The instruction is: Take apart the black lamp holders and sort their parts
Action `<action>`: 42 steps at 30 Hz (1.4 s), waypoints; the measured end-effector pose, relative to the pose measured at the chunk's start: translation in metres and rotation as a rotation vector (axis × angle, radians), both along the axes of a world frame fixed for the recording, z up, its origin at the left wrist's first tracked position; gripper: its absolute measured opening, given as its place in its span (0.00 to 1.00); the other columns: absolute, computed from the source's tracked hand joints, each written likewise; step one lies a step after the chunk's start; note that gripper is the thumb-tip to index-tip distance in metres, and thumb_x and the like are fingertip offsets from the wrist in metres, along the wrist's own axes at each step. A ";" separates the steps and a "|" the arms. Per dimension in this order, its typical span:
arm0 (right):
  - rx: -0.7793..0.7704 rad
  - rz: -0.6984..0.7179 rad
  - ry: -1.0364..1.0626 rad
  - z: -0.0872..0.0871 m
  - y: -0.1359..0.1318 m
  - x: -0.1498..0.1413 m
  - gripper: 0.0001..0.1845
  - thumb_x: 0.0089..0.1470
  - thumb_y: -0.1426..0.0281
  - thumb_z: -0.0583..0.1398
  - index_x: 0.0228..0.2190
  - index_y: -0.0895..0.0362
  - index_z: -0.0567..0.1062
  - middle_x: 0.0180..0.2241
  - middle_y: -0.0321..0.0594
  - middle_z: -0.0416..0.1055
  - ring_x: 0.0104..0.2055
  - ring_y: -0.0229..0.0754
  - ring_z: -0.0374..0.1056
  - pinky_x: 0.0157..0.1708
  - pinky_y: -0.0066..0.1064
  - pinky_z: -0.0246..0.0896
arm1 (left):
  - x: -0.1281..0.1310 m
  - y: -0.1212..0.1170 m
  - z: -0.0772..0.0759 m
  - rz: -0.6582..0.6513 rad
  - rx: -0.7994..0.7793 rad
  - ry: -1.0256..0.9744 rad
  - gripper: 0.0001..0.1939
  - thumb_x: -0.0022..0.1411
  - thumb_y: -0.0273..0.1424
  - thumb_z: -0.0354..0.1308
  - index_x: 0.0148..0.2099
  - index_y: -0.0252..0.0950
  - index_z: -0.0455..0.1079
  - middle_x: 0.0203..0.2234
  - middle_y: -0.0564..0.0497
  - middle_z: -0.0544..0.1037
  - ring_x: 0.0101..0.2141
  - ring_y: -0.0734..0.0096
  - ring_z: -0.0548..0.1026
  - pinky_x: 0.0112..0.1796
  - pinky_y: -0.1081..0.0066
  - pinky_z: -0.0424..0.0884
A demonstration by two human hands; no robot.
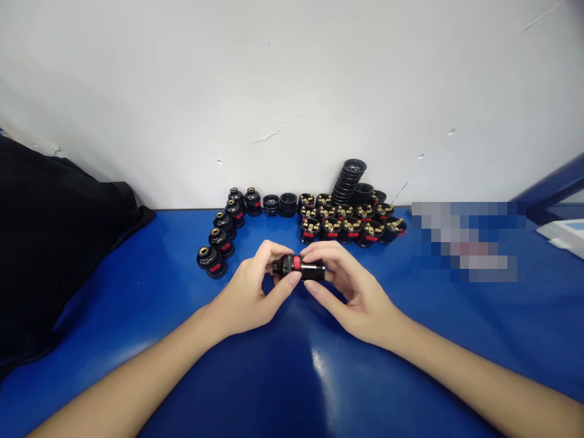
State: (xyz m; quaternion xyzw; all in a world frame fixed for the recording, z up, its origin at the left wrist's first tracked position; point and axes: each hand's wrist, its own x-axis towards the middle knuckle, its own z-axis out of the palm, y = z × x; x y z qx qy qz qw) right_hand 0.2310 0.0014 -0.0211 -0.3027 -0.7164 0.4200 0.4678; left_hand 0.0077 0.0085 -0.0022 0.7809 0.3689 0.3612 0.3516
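Observation:
Above the blue table, a black lamp holder (311,271) with a red switch lies sideways between my two hands. My left hand (255,291) is closed around its narrow domed end, the thumb pressed near the red switch. My right hand (356,293) grips the wide cylindrical end, with thumb and fingers along its rim. Just beyond the hands stand several open black sockets (351,229) with brass contacts and red switches. To the left, domed lamp holders (211,260) with brass threaded tops form a curved row.
A leaning stack of black ribbed rings (349,181) rises by the white wall (292,91). Two black cup-shaped parts (288,204) sit between the groups. Black cloth (59,243) covers the left side of the table (255,389). A pixelated patch lies at right, near a white object (566,236).

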 end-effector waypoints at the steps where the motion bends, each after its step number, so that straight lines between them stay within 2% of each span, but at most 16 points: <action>1: -0.061 0.000 0.018 0.001 0.000 0.000 0.14 0.70 0.68 0.62 0.54 0.46 0.70 0.53 0.44 0.70 0.52 0.44 0.76 0.51 0.39 0.78 | 0.000 0.000 -0.001 0.000 0.034 0.006 0.12 0.75 0.37 0.58 0.55 0.38 0.63 0.40 0.49 0.79 0.39 0.68 0.79 0.39 0.69 0.75; 4: -0.246 0.014 0.004 0.001 0.002 -0.001 0.12 0.72 0.60 0.58 0.53 0.50 0.68 0.40 0.39 0.76 0.35 0.41 0.79 0.39 0.38 0.80 | -0.001 0.000 -0.002 -0.003 0.108 0.039 0.14 0.74 0.35 0.60 0.57 0.39 0.64 0.43 0.47 0.79 0.42 0.65 0.80 0.43 0.67 0.76; 6: -0.286 0.019 -0.006 0.000 0.003 -0.002 0.13 0.72 0.58 0.59 0.51 0.52 0.70 0.35 0.37 0.75 0.31 0.40 0.78 0.36 0.37 0.79 | -0.002 0.000 -0.003 -0.004 0.086 0.037 0.13 0.74 0.36 0.59 0.56 0.39 0.64 0.43 0.47 0.79 0.42 0.65 0.80 0.42 0.67 0.77; 8: -0.237 0.017 0.038 -0.001 0.003 -0.002 0.12 0.69 0.61 0.62 0.50 0.51 0.70 0.39 0.39 0.76 0.35 0.41 0.78 0.40 0.37 0.80 | -0.002 0.001 -0.002 -0.002 0.008 0.020 0.13 0.75 0.38 0.58 0.55 0.39 0.64 0.41 0.48 0.80 0.39 0.67 0.80 0.40 0.68 0.76; 10: -0.138 0.020 0.071 -0.002 0.002 -0.002 0.12 0.67 0.66 0.65 0.50 0.49 0.71 0.47 0.42 0.74 0.46 0.44 0.78 0.47 0.40 0.80 | -0.001 0.001 -0.002 0.000 -0.069 -0.006 0.13 0.76 0.40 0.56 0.54 0.39 0.64 0.38 0.50 0.81 0.35 0.69 0.80 0.37 0.70 0.76; 12: -0.032 0.003 0.029 -0.003 0.002 -0.001 0.10 0.67 0.69 0.64 0.48 0.48 0.72 0.51 0.43 0.71 0.52 0.46 0.75 0.51 0.41 0.78 | -0.001 0.001 -0.002 0.000 -0.110 -0.034 0.13 0.76 0.41 0.56 0.53 0.38 0.65 0.36 0.51 0.80 0.33 0.70 0.79 0.35 0.70 0.76; 15: 0.099 -0.047 -0.124 -0.001 0.001 0.002 0.07 0.66 0.74 0.63 0.41 0.49 0.74 0.51 0.44 0.68 0.51 0.46 0.73 0.50 0.42 0.77 | 0.001 0.000 -0.001 -0.002 -0.131 -0.053 0.13 0.75 0.41 0.58 0.52 0.37 0.65 0.34 0.51 0.80 0.31 0.70 0.79 0.35 0.69 0.76; 20: 0.312 -0.106 -0.251 0.005 -0.002 0.003 0.11 0.62 0.80 0.61 0.33 0.51 0.71 0.47 0.43 0.66 0.49 0.47 0.72 0.49 0.44 0.74 | 0.003 -0.003 0.002 -0.014 -0.171 -0.043 0.12 0.74 0.40 0.60 0.50 0.37 0.65 0.29 0.54 0.79 0.27 0.72 0.78 0.31 0.71 0.75; 23: 0.285 -0.087 -0.228 0.007 -0.004 0.002 0.11 0.62 0.77 0.64 0.33 0.51 0.68 0.49 0.44 0.65 0.49 0.48 0.72 0.48 0.44 0.75 | 0.004 -0.005 0.003 -0.028 -0.080 -0.063 0.11 0.72 0.35 0.61 0.52 0.38 0.65 0.37 0.51 0.81 0.34 0.71 0.80 0.37 0.70 0.78; 27: 0.089 -0.088 -0.084 0.005 -0.003 0.002 0.10 0.67 0.71 0.63 0.46 0.48 0.68 0.50 0.45 0.67 0.51 0.47 0.72 0.49 0.42 0.76 | 0.004 -0.005 0.003 -0.026 0.051 -0.074 0.13 0.70 0.30 0.63 0.53 0.39 0.65 0.41 0.50 0.80 0.39 0.71 0.80 0.41 0.72 0.78; 30: -0.109 -0.017 -0.053 0.003 -0.001 0.002 0.08 0.72 0.66 0.59 0.50 0.48 0.66 0.42 0.40 0.72 0.41 0.41 0.75 0.43 0.36 0.77 | 0.003 -0.003 0.000 -0.031 0.092 -0.081 0.15 0.69 0.29 0.65 0.54 0.39 0.65 0.43 0.51 0.79 0.42 0.72 0.81 0.45 0.72 0.78; 32: -0.171 0.023 -0.048 0.002 0.000 0.002 0.08 0.72 0.64 0.59 0.50 0.49 0.66 0.38 0.36 0.73 0.36 0.39 0.76 0.40 0.33 0.77 | 0.002 -0.002 -0.002 -0.040 0.074 -0.089 0.16 0.69 0.29 0.65 0.55 0.40 0.65 0.44 0.50 0.79 0.44 0.71 0.81 0.47 0.71 0.78; 34: -0.157 0.035 -0.020 0.000 0.001 0.001 0.10 0.72 0.65 0.60 0.51 0.49 0.66 0.39 0.36 0.73 0.36 0.38 0.76 0.39 0.32 0.77 | 0.001 -0.001 -0.003 -0.039 0.023 -0.106 0.15 0.71 0.30 0.64 0.55 0.40 0.65 0.44 0.50 0.80 0.44 0.70 0.82 0.46 0.71 0.78; 37: -0.074 0.054 0.034 -0.003 0.002 0.001 0.13 0.70 0.69 0.61 0.53 0.46 0.66 0.45 0.37 0.72 0.44 0.39 0.76 0.47 0.33 0.76 | 0.001 0.000 -0.002 -0.012 -0.076 -0.144 0.12 0.74 0.34 0.60 0.55 0.38 0.65 0.40 0.50 0.80 0.39 0.71 0.82 0.42 0.71 0.79; 40: 0.029 0.026 0.012 -0.004 0.002 0.001 0.12 0.67 0.73 0.63 0.47 0.47 0.68 0.49 0.39 0.70 0.52 0.42 0.73 0.53 0.36 0.74 | 0.001 -0.001 0.000 0.013 -0.108 -0.153 0.11 0.74 0.35 0.60 0.54 0.38 0.65 0.37 0.51 0.80 0.36 0.72 0.81 0.40 0.71 0.78; 42: 0.088 -0.020 -0.061 -0.002 0.002 0.001 0.10 0.66 0.75 0.63 0.43 0.49 0.68 0.49 0.40 0.70 0.50 0.42 0.73 0.51 0.37 0.73 | 0.002 -0.002 0.001 0.013 -0.083 -0.145 0.12 0.73 0.34 0.62 0.53 0.38 0.65 0.39 0.51 0.81 0.38 0.72 0.81 0.41 0.72 0.78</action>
